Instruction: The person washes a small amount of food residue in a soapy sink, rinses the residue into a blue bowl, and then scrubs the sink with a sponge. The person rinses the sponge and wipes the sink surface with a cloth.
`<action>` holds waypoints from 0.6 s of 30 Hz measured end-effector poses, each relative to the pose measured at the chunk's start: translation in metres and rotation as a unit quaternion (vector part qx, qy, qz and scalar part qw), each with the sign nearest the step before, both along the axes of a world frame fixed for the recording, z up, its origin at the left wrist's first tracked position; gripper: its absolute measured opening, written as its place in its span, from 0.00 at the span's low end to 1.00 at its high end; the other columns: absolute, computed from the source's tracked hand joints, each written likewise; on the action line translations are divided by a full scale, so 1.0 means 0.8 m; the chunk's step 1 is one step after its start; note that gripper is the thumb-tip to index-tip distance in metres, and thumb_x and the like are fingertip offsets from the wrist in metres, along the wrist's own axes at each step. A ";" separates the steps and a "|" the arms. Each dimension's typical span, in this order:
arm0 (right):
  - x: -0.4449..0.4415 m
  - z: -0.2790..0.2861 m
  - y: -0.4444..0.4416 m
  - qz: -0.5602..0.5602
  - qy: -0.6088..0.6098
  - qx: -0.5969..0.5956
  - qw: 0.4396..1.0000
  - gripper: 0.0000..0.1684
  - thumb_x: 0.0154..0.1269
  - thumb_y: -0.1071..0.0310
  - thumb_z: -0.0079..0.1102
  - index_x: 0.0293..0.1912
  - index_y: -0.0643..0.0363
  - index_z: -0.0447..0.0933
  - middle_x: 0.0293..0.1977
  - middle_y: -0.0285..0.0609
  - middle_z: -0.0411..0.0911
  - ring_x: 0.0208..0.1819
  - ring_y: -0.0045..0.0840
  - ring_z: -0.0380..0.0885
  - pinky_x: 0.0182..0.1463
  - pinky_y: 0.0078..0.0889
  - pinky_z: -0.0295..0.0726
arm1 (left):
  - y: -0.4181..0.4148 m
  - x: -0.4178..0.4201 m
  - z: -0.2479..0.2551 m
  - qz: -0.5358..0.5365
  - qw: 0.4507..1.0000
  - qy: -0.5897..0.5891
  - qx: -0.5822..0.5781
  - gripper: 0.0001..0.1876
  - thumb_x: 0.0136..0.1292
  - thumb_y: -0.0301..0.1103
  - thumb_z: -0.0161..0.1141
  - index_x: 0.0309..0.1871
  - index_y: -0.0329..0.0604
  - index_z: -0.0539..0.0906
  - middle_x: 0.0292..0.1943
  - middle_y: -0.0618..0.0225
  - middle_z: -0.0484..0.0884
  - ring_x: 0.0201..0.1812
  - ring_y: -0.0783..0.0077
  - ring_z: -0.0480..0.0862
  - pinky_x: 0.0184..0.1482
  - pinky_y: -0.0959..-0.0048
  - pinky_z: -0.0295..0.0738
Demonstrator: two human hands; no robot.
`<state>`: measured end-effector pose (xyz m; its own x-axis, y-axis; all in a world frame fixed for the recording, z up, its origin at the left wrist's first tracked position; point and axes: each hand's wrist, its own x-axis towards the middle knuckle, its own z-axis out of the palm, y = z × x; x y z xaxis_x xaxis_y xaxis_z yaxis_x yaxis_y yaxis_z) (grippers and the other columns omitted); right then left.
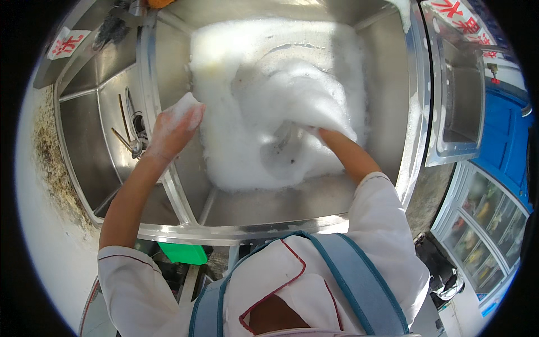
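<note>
A deep stainless steel sink basin [385, 84] holds water covered with thick white foam [227, 156]. My left hand [179, 122], with suds on its knuckles, is over the divider at the basin's left side; its fingers look curled, but whether they grip anything is hidden. My right hand [316, 129] reaches into the foam right of the middle, mostly covered by suds. What it touches there cannot be seen. Small dark specks show in a thinner patch of foam below it.
A second steel basin [82, 135] with metal utensils [134, 147] near its drain lies at the left. At the right are a smaller sink [463, 97], a blue cabinet [503, 135] and a glass-door display fridge [484, 227]. A green plastic container [183, 252] stands below the front rim.
</note>
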<state>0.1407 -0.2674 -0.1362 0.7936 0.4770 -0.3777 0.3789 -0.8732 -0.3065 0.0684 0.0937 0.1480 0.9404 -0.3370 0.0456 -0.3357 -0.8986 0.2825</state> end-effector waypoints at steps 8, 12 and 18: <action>-0.125 0.063 -0.012 -0.104 0.025 0.151 0.983 0.22 0.57 0.56 0.48 0.48 0.60 0.70 0.44 0.48 0.70 0.42 0.33 0.71 0.46 0.36 0.71 | 0.001 0.000 0.011 0.007 1.000 0.009 -0.006 0.02 0.57 0.31 0.51 0.30 0.45 0.72 0.25 0.62 0.73 0.26 0.59 0.77 0.26 0.64 0.74; -0.107 0.012 0.069 -0.123 -0.066 0.207 0.968 0.23 0.58 0.56 0.48 0.49 0.60 0.69 0.46 0.49 0.69 0.42 0.33 0.71 0.45 0.36 0.71 | 0.007 0.000 -0.004 -0.022 0.998 0.019 0.052 0.08 0.59 0.37 0.50 0.32 0.42 0.72 0.26 0.57 0.76 0.28 0.55 0.77 0.29 0.63 0.72; -0.104 0.026 -0.012 0.109 0.042 -0.008 0.993 0.20 0.60 0.57 0.46 0.45 0.61 0.70 0.40 0.47 0.73 0.37 0.28 0.74 0.40 0.30 0.74 | 0.016 -0.013 -0.012 0.015 0.999 0.041 -0.022 0.06 0.58 0.34 0.51 0.31 0.42 0.73 0.25 0.58 0.76 0.29 0.53 0.77 0.31 0.63 0.72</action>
